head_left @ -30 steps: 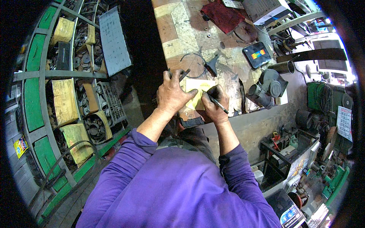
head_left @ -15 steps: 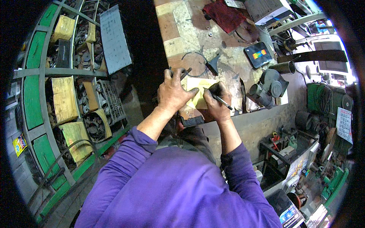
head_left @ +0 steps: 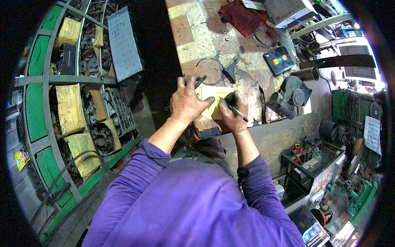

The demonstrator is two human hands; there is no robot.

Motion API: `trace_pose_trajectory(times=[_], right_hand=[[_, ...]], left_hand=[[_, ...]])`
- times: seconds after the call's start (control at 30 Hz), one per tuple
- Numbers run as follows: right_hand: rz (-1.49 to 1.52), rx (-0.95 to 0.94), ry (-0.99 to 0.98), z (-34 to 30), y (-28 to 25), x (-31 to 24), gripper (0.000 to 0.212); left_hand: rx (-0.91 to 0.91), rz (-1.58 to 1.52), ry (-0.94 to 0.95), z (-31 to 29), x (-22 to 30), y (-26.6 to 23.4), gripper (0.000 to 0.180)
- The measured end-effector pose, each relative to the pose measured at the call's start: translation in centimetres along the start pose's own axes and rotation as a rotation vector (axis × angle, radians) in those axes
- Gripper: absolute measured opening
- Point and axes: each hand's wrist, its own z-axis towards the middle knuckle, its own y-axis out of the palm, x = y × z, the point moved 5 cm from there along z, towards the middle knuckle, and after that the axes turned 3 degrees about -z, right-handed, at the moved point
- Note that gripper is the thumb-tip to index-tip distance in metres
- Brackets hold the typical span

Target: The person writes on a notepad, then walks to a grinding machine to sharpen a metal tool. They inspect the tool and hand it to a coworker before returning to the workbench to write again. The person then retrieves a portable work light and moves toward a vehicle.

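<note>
A small yellow sheet of paper (head_left: 212,110) lies on the workbench (head_left: 197,45) near its front edge. My right hand (head_left: 235,113) is closed around a dark pen (head_left: 238,113), its fingertips resting at the sheet's right side; the pen's tip is hidden by the fingers. At the left of the sheet, my left hand (head_left: 185,103) presses the thumb on the paper. A short dark stick (head_left: 200,81) pokes out between the curled fingers of that hand; its other end is hidden. Just beyond the sheet lies a black wedge-shaped tool (head_left: 230,72).
To the right stand a dark round-bodied machine part (head_left: 293,92) and a flat black box (head_left: 279,60). A red cloth (head_left: 242,17) lies at the back, with small metal nuts (head_left: 227,39) before it. Shelving with green panels (head_left: 38,111) fills the left side.
My right hand and the pen have shifted slightly left over the paper. My left hand stays in nearly the same place, thumb on the sheet.
</note>
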Motion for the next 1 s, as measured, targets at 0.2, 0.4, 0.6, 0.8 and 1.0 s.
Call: trace_pose_trajectory(times=[0.2,0.4,0.6,0.8,1.0], right_hand=[[0.034,0.032,-0.071,0.0,-0.1,-0.7,0.02],[-0.027,0.047,-0.085,0.0,0.0,-0.3,0.022],[-0.033,0.064,-0.132,0.1,0.1,-0.3,0.022],[0.054,0.018,-0.068,-0.1,0.1,0.1,0.018],[-0.058,0.02,-0.085,0.1,0.2,0.3,0.017]], left_hand=[[-0.012,0.001,-0.014,0.0,0.0,0.0,0.078],[-0.027,0.01,0.008,0.0,-0.3,0.3,0.078],[-0.033,0.01,-0.002,0.1,-0.4,0.4,0.078],[-0.004,0.008,-0.015,0.0,-0.2,0.1,0.078],[-0.004,-0.005,-0.004,0.0,-0.1,0.1,0.078]])
